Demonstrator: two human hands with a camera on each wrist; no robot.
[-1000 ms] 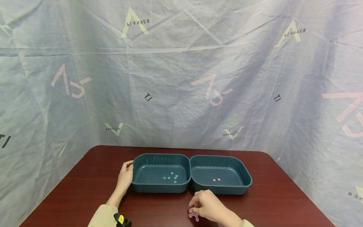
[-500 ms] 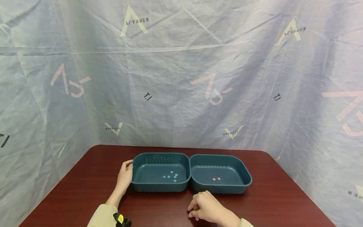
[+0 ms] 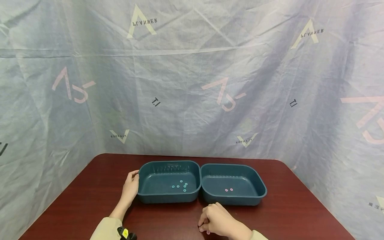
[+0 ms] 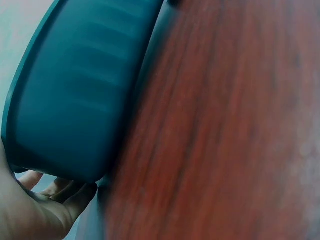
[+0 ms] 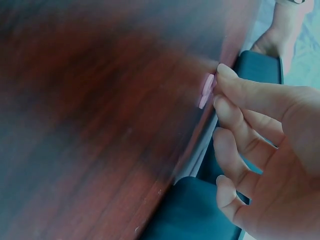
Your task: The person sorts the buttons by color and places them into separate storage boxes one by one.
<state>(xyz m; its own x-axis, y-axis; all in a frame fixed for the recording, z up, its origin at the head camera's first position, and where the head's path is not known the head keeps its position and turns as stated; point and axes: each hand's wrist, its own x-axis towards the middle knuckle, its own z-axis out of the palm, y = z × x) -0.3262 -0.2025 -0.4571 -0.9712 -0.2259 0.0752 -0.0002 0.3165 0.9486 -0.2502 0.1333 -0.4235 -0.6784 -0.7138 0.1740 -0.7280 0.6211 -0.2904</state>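
Observation:
My left hand [image 3: 130,186] grips the outer end of the left blue-green plastic tray [image 3: 168,198], its fingers bent against the end wall in the left wrist view. Several small light-blue buttons [image 3: 178,186] lie in that tray. My right hand [image 3: 220,220] is low over the table in front of the trays, fingers bent, thumb and index fingertips at small round pink buttons [image 5: 207,89] that stand between and just beyond them. In the head view the hand hides most of these; one pink button [image 3: 208,232] shows below the fingertips.
The right blue-green tray [image 3: 234,200] stands close against the left one and holds two pink buttons [image 3: 231,189]. Both are on a dark red wooden table [image 3: 288,206]. A grey printed cloth [image 3: 186,83] hangs behind and along the sides.
My right hand has come down over the pink buttons on the table, hiding most of them. The left tray has shifted slightly left together with my left hand.

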